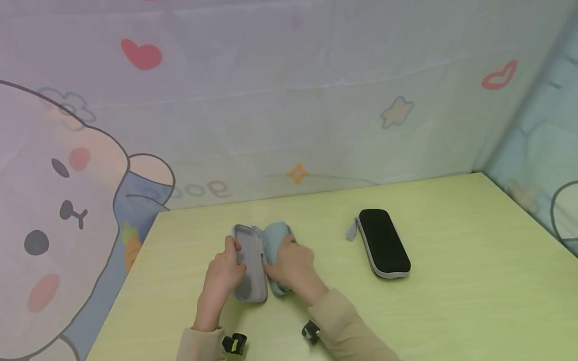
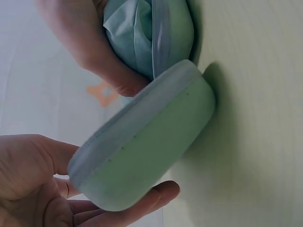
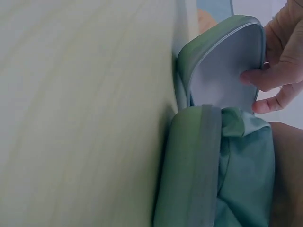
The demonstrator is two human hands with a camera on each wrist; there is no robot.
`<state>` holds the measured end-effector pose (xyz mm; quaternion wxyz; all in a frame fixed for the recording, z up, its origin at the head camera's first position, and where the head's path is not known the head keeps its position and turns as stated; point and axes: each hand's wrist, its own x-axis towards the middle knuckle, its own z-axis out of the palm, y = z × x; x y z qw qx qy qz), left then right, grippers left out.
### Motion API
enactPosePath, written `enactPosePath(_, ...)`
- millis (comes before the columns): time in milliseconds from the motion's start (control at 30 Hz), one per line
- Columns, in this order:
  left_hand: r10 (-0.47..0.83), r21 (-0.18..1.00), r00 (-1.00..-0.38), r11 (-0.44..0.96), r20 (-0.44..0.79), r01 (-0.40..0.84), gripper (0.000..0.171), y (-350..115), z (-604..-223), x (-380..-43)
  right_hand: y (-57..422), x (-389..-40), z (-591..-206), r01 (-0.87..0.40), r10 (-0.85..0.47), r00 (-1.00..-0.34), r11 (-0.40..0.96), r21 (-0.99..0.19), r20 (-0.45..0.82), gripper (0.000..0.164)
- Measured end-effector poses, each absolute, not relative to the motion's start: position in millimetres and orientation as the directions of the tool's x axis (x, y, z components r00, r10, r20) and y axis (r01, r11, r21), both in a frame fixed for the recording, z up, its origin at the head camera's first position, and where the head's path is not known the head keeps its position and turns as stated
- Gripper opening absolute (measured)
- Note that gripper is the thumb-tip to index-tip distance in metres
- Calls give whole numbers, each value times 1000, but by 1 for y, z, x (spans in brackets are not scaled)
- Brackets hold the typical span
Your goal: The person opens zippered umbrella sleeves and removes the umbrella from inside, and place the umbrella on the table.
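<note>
A pale green zip case with a grey lining (image 1: 253,286) lies unfolded on the table, its two halves side by side. My left hand (image 1: 224,271) holds the left half by its outer side, thumb over the rim; in the left wrist view that half (image 2: 147,146) is tilted up off the table. In the right half sits a pleated blue-green fabric bundle (image 1: 273,238), which looks like a folded compact umbrella. My right hand (image 1: 293,263) grips it from above, thumb on the left side and fingers on the right. Loose folds of the fabric (image 3: 246,161) stand above the rim in the right wrist view.
A black case with a grey edge (image 1: 385,240) lies to the right, its grey pull tab (image 1: 351,229) pointing left. Behind the light yellow-green table (image 1: 451,301) hangs a printed cloth backdrop (image 1: 271,125).
</note>
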<state>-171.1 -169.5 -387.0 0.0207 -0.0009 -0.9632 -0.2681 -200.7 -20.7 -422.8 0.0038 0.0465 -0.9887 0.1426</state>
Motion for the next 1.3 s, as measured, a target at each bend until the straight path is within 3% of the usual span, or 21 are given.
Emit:
enactPosePath(467, -10, 511, -998, 859, 69, 27, 41, -167, -388, -170, -17, -201, -419, -93, -92, -996, 943, -320, 18, 84)
enactPosePath(900, -26, 494, -998, 869, 65, 10, 41, -168, -391, -171, -16, -198, -411, -107, -71, -992, 908, -406, 103, 70)
enactPosePath(1300, -33, 469, -997, 883, 66, 2, 47, -171, -392, -173, -11, -193, -397, -119, -81, -991, 887, -445, 103, 82)
